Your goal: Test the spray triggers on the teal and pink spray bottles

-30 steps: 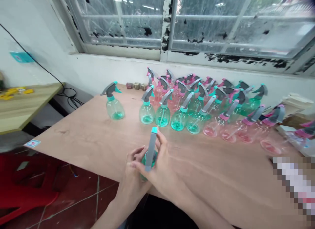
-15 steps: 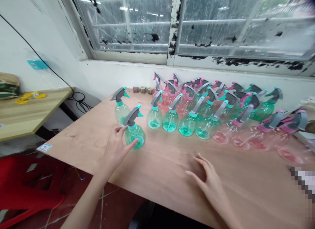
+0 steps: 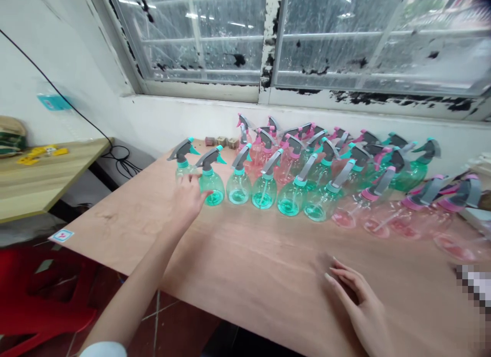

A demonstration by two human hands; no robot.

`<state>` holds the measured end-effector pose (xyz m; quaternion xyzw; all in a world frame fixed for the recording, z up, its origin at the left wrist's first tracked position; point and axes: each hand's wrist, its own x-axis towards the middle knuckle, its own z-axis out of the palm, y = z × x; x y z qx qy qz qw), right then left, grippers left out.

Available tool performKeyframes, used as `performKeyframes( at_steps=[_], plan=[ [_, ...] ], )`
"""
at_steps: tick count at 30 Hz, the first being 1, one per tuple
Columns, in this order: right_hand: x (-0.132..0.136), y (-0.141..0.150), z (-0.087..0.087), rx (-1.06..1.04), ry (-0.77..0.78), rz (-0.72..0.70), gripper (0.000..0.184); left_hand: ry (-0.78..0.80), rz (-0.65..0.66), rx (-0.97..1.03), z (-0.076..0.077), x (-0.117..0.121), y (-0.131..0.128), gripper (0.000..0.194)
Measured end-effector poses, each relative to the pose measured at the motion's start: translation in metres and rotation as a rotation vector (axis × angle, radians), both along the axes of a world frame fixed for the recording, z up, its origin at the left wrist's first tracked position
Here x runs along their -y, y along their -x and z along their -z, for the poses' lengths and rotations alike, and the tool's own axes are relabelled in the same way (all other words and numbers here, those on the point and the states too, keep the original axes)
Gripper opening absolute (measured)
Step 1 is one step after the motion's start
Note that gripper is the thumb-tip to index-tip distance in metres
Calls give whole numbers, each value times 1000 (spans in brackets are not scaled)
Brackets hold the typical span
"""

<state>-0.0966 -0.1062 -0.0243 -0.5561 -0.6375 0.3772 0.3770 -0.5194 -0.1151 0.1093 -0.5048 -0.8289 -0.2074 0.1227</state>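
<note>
Green trigger spray bottle is standing upright on the table between two similar bottles, the left hand gripping its side. The right hand is hovering empty, fingers parted. Corner sticker is showing marks too small to read.

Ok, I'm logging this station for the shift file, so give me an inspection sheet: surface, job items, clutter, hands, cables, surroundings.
Surface: wooden tabletop, small sticker at its left corner.
Job items: green spray bottle upright at the left hand; other green bottles and pink bottles crowd to the right.
Clutter: three small blocks by the wall.
Hands: left fingers and thumb around the bottle's left side, grip unclear; right hand holds nothing, thumb apart from fingers.
Cables: black cable down the wall, looped beside the side table.
Surroundings: window with patchy frame; red chair at left; yellow pieces on the side table.
</note>
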Motion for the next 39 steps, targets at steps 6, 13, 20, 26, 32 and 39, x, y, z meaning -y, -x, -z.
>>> performKeyframes(
  at_steps=[6, 13, 20, 26, 32, 39],
  plan=[
    [-9, -12, 19, -79, 43, -3, 37, -22, -44, -40, 1, -16, 2, 47],
    [-5, -7, 13, -97, 56, 9, 36, -31, -65, 0, -5, -16, -7, 56],
    [-3, -3, 7, -121, 57, 9, 36, -49, -39, 80, -6, -8, -43, 50],
    [-4, 1, 7, -200, 33, 36, 35, 131, 25, 186, -1, -44, -55, 78],
    [-4, 6, 0, -281, 44, 6, 34, 190, 13, 197, -5, -43, -56, 74],
    [3, 24, -25, -290, 74, -119, 34, 256, 173, 278, 4, 36, -74, 73]
  ],
)
